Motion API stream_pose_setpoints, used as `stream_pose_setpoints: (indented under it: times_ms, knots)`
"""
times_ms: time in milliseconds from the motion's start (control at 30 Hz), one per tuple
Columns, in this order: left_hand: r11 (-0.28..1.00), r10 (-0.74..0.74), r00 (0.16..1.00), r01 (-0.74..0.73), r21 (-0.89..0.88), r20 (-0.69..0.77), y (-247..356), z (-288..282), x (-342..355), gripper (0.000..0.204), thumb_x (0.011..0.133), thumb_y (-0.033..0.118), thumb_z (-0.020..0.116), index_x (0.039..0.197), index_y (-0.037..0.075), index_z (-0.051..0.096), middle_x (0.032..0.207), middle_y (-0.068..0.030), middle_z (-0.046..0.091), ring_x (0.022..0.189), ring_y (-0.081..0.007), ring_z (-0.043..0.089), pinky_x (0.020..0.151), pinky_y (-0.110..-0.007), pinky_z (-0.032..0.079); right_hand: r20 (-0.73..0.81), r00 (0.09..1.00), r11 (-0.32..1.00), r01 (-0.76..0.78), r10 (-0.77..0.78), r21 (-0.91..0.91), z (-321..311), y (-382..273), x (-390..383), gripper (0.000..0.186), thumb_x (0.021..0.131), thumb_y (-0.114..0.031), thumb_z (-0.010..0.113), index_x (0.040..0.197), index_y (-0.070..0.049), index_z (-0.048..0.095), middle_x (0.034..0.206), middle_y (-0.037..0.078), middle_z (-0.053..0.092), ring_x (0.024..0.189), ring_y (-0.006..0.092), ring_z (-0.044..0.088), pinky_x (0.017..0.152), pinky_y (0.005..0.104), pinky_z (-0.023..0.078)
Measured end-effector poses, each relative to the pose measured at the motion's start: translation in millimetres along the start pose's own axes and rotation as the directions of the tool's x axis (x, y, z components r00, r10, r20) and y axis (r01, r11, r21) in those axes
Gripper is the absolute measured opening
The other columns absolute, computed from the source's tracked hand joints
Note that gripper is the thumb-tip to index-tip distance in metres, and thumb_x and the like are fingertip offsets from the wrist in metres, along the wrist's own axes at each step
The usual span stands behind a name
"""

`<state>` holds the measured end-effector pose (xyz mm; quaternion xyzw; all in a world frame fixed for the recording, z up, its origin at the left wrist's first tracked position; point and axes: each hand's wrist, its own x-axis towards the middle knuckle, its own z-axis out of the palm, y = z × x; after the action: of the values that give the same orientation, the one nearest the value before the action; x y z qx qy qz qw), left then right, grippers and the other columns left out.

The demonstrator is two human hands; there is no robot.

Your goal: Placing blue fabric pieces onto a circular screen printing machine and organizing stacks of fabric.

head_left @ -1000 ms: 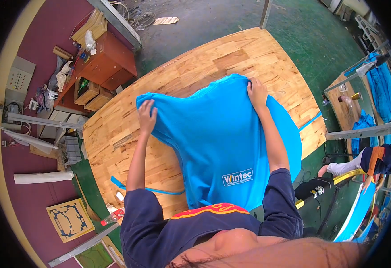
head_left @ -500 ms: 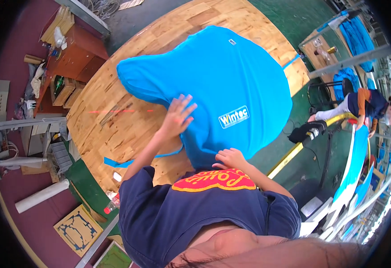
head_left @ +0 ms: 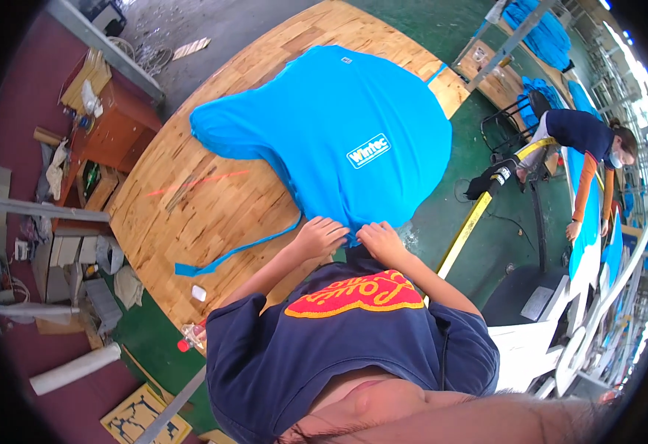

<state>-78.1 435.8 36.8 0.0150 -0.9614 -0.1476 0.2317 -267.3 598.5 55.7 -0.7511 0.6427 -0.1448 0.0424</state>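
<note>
A bright blue fabric cover [head_left: 339, 126] with a white printed patch lies over the wooden tabletop [head_left: 154, 229], its narrower lobe pointing left and its broad rounded part at the right. Both hands are at the cover's near edge, close together near my body. My left hand [head_left: 322, 235] has its fingers curled onto the gathered blue fabric. Just right of it, my right hand [head_left: 378, 238] pinches the same edge; the fingertips are partly hidden in the folds. A thin blue strap [head_left: 213, 265] trails left across the wood, with a small white object [head_left: 198, 292] below it.
A bottle [head_left: 189, 339] stands at the table's lower left. A cluttered red-brown cabinet [head_left: 109, 118] is on the left. At right are a yellow bar [head_left: 461, 240], a chair, blue cloth bundles [head_left: 531, 37] and a bent-over co-worker [head_left: 575, 137] handling blue-and-white material.
Both hands have moved from the cover's upper part down to its near edge and closed on it. The view has shifted, and the co-worker at right now shows more fully.
</note>
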Motion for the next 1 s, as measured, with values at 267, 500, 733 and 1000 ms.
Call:
stream_pose_setpoints:
  times_ms: [267, 500, 733, 1000]
  knots:
    - [0.959, 0.126, 0.992, -0.116, -0.258, 0.022, -17.0, -8.2, 70.0, 0.021, 0.086, 0.026, 0.074, 0.101, 0.013, 0.070, 0.095, -0.0020, 0.071, 0.080, -0.0221, 0.068, 0.067, -0.035, 0.054, -0.310, 0.776, 0.817, -0.419, 0.549, 0.397, -27.1, 112.2, 0.9, 0.010, 0.092, -0.016, 0.069, 0.098, -0.008, 0.068, 0.093, 0.009, 0.068, 0.083, 0.0267, 0.068, 0.071, 0.0382, 0.053]
    - [0.971, -0.079, 0.993, 0.056, -0.234, -0.089, -134.5, 49.4, 291.4, 0.012, 0.094, 0.013, 0.063, 0.102, 0.009, 0.071, 0.101, -0.0059, 0.070, 0.093, -0.0278, 0.068, 0.079, -0.040, 0.056, -0.363, 0.356, 0.503, -0.703, 0.861, 0.503, -1.6, 305.0, 2.0, 0.025, 0.097, -0.024, 0.067, 0.112, -0.005, 0.063, 0.105, 0.012, 0.064, 0.079, 0.0229, 0.067, 0.073, 0.0369, 0.054]
    - [0.969, -0.191, 0.981, 0.194, -0.150, 0.039, -212.1, 147.2, 421.4, 0.016, 0.094, 0.014, 0.062, 0.108, 0.013, 0.071, 0.113, -0.0032, 0.065, 0.104, -0.0257, 0.063, 0.085, -0.042, 0.054, -0.134, 0.249, 0.266, -0.633, 0.959, 0.727, 16.1, 332.5, 2.3, 0.028, 0.093, -0.029, 0.073, 0.102, -0.005, 0.061, 0.070, 0.007, 0.064, 0.062, 0.0191, 0.061, 0.062, 0.0361, 0.050]
    - [0.963, -0.240, 0.959, 0.254, -0.085, 0.149, -217.5, 145.0, 439.9, 0.007, 0.092, 0.015, 0.066, 0.097, 0.010, 0.067, 0.104, -0.0028, 0.063, 0.101, -0.0239, 0.065, 0.084, -0.040, 0.054, -0.145, 0.383, 0.316, -0.431, 0.912, 0.845, -33.1, 340.1, 3.1, 0.018, 0.097, -0.014, 0.067, 0.097, -0.002, 0.054, 0.066, 0.005, 0.052, 0.059, 0.0119, 0.046, 0.056, 0.0314, 0.041]
